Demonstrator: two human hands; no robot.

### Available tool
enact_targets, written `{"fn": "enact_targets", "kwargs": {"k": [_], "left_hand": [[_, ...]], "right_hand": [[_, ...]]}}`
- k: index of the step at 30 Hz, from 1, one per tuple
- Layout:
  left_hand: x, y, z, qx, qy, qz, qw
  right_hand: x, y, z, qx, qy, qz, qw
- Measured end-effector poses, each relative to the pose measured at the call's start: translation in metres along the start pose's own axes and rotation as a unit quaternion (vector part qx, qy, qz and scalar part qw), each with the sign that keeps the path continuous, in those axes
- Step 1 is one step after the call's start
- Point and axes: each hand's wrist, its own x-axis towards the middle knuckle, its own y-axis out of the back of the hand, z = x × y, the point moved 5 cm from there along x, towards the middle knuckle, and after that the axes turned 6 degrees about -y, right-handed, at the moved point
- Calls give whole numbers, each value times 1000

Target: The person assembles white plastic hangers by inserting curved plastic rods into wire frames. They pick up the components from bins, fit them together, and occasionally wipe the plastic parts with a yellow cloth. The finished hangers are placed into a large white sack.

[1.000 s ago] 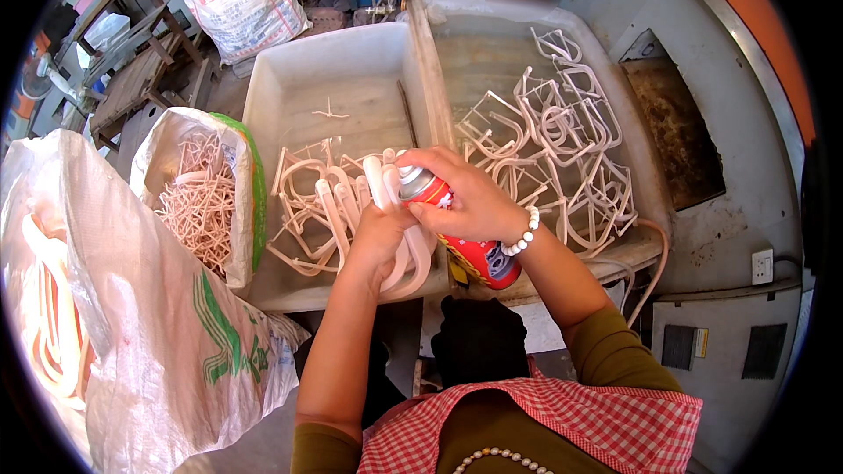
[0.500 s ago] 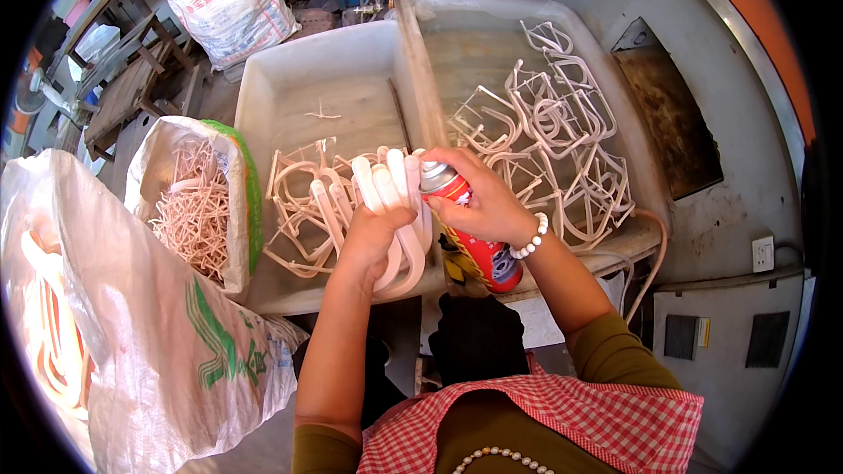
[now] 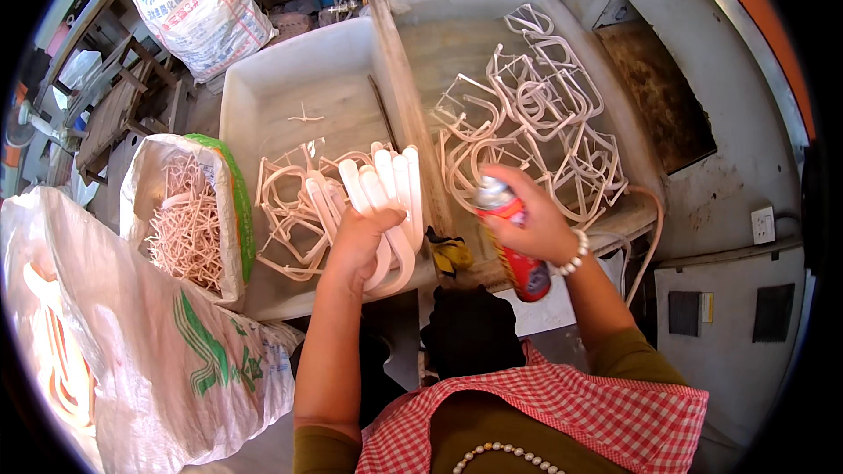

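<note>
My left hand (image 3: 362, 241) is closed round a bundle of pale pink, U-shaped plastic pieces (image 3: 400, 177), their rounded ends pointing up and their bends hanging below my fist. The bundle is above the near part of the left tub (image 3: 294, 57). To its right, my right hand (image 3: 543, 226) grips a red spray can (image 3: 528, 279), tilted, with its silver top towards the far left. The can is apart from the bundle, above the near edge of the right tub (image 3: 413, 79). Where my finger presses on the nozzle is blurred.
Pink looped frames (image 3: 549, 105) lie in the right tub, and more frames (image 3: 285, 211) in the left one. An open sack of thin pink scraps (image 3: 189, 237) stands at left, behind a large white sack (image 3: 167, 369). A yellow-black object (image 3: 450, 254) sits between the tubs' near ends.
My right hand has drawn the spray can away from the bundle, to the right. My left hand still holds the bundle in nearly the same place. The whole view has shifted slightly.
</note>
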Motion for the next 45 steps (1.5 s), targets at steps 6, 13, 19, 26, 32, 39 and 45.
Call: {"fn": "enact_targets", "kwargs": {"k": [6, 13, 19, 26, 32, 39, 45], "left_hand": [[2, 0, 3, 2, 6, 22, 1000], [-4, 1, 1, -2, 6, 56, 998], [-3, -16, -6, 27, 1, 24, 999], [-2, -9, -11, -5, 26, 15, 1000], [-6, -5, -4, -39, 26, 35, 998], [-5, 7, -4, -49, 35, 46, 997], [-8, 9, 2, -31, 28, 37, 998]], "right_hand": [[-135, 38, 77, 22, -195, 33, 980], [-254, 9, 205, -114, -317, 152, 929], [-292, -22, 269, -150, -386, 256, 873], [-279, -29, 256, -201, -423, 189, 863], [-270, -40, 256, -272, -446, 94, 847], [-180, -48, 152, -216, -190, 128, 949], [-73, -125, 142, -82, -55, -22, 995]]}}
